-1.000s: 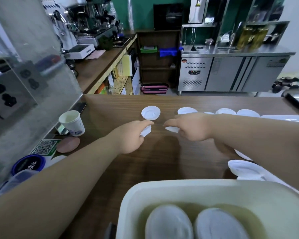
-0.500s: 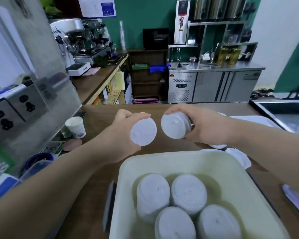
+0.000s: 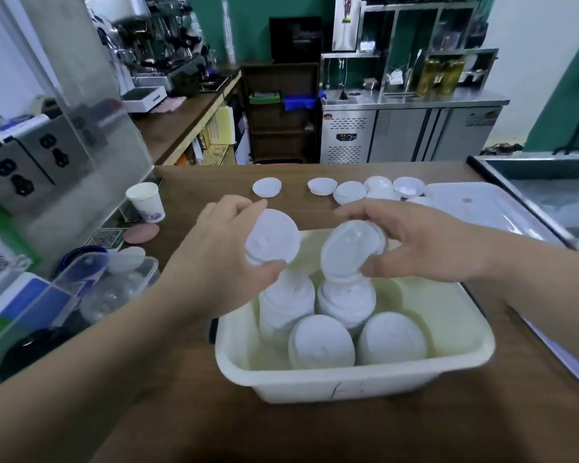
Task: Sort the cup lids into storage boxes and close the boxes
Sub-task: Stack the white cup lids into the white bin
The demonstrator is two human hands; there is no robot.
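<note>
A cream storage box (image 3: 455,359) stands on the wooden counter close to me, with several stacks of white cup lids (image 3: 321,342) standing in it. My left hand (image 3: 214,259) holds a white lid (image 3: 273,240) between thumb and fingers above the box's back left stacks. My right hand (image 3: 422,242) grips another white lid (image 3: 351,250), tilted, just above a back stack. Several loose white lids (image 3: 350,192) lie on the counter beyond the box. A clear box lid (image 3: 475,208) lies at the right behind the box.
A paper cup (image 3: 146,202) and a pink coaster (image 3: 141,232) sit at the left. Clear and blue containers (image 3: 91,289) crowd the near left by an acrylic screen. A steel sink edge (image 3: 528,182) runs along the right.
Both hands picked a lid off the counter, lifted it and brought it back towards me, down over the stacks in the box. The camera tilted down, so the box shows more fully.
</note>
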